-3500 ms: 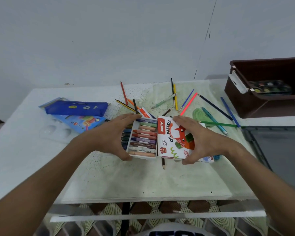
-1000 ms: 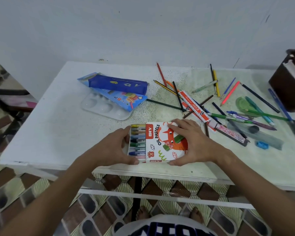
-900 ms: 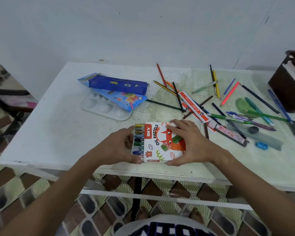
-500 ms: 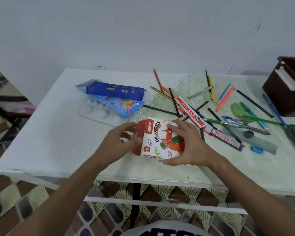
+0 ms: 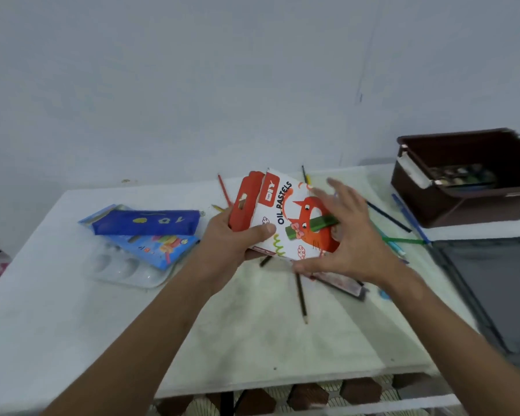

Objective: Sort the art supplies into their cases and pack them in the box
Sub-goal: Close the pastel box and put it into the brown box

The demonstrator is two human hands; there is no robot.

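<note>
Oil pastel box [image 5: 285, 217] has come up off the desk [image 5: 57, 310] since half a second ago, now closed and tilted in the air. Left hand [image 5: 237, 238] has its grip closed on the box's red end, thumb on the face. Right hand [image 5: 345, 235] is spread open, fingers loose against the far edge. Brown box [image 5: 463, 202] sits well apart at right.

The pastel box [image 5: 285, 217] is white with a red side, an orange cat, a green crayon, dark lettering and green and yellow squiggles. At nine o'clock from it lies a dark blue pencil case [image 5: 146, 223] with yellow marks, on a light blue packet [image 5: 159, 246] printed in red. At two o'clock stands a dark brown bin [image 5: 466, 187].
</note>
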